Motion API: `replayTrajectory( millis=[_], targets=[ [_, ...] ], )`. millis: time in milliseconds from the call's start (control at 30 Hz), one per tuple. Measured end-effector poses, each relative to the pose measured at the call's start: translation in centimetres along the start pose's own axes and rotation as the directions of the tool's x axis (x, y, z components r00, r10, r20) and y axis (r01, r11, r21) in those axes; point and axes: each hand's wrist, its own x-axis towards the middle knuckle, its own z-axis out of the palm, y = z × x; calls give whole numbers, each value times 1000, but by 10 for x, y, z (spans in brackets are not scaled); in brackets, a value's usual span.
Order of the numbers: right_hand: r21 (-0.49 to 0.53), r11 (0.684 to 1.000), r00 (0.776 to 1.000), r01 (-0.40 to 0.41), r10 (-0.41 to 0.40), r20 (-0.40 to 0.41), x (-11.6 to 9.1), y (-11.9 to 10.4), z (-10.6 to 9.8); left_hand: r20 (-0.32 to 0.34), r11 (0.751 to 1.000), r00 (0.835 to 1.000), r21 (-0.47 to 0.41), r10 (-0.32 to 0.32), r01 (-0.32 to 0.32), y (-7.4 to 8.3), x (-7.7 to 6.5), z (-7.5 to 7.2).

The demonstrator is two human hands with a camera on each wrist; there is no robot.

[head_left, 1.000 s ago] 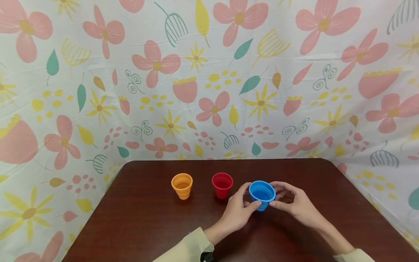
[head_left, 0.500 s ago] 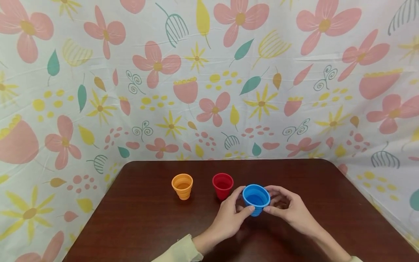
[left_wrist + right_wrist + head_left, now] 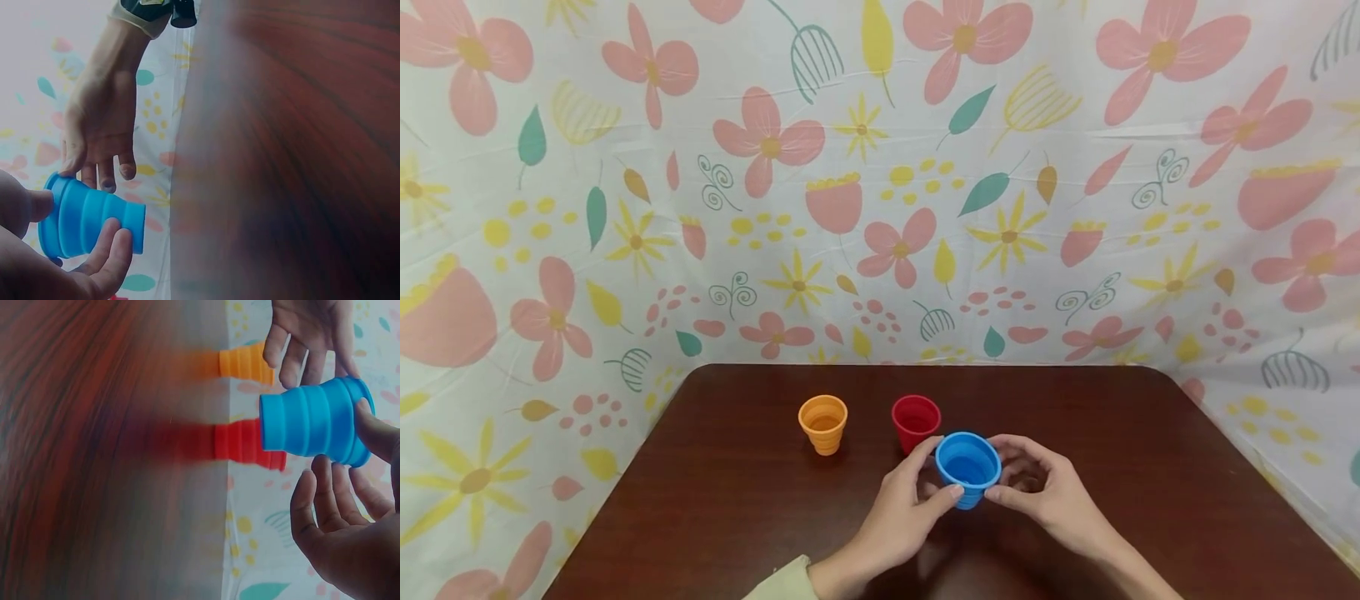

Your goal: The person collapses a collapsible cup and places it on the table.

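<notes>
One blue cup is what I have between the hands, mouth up, and both wrist views show me its base clear of the table. On the cup's left side, the left hand pinches it, thumb at the front near the rim, with two fingertips laid along the lower rings in the left wrist view. On its right side, the right hand pinches too, thumb on the rim and the other fingers curving about the wall; I cannot tell how many of those really press.

To hold this well, I would match the two thumbs in force and squeeze lightly: the stepped wall looks as if it could fold, so a hard push down on the rim seems unwise. Fingers low on the rings should support it better, and a level mouth lets me check for tilt.

Just behind the blue cup and to its left stands the red cup, partly hidden by the left fingertips, so I would mind those knuckles. Farther left of the blue cup stands the orange cup. Well behind it all hangs a flowered cloth.
</notes>
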Motion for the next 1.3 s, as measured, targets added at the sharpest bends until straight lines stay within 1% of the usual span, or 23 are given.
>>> replayTrajectory(
  millis=[100,233,400,567,733,933,1167,1300],
  targets=[
    [16,1000,1000,-7,7,3,0,-4,7,-6,1000,1000,15,7,-7,2,-7,-8],
    [29,1000,1000,-8,7,20,1,-8,14,-22,998,999,43,36,-35,4,-14,-17],
    [40,999,998,26,-28,51,2,-12,21,-26,998,999,51,38,-36,8,-21,-27],
    [42,997,996,66,-69,63,3,-15,24,-10,999,1000,27,18,-17,12,-23,-34],
    [42,996,994,81,-84,73,4,-15,26,3,1000,1000,-10,-6,6,15,-24,-39],
    [47,994,991,102,-106,76,5,-16,28,-2,1000,1000,-8,-21,21,17,-25,-42],
    [67,995,993,73,-78,84,6,-16,30,-5,999,999,-21,-49,48,15,-25,-45],
    [98,995,994,33,-44,104,6,-15,29,5,997,999,-66,-43,43,13,-24,-46]
  ],
)
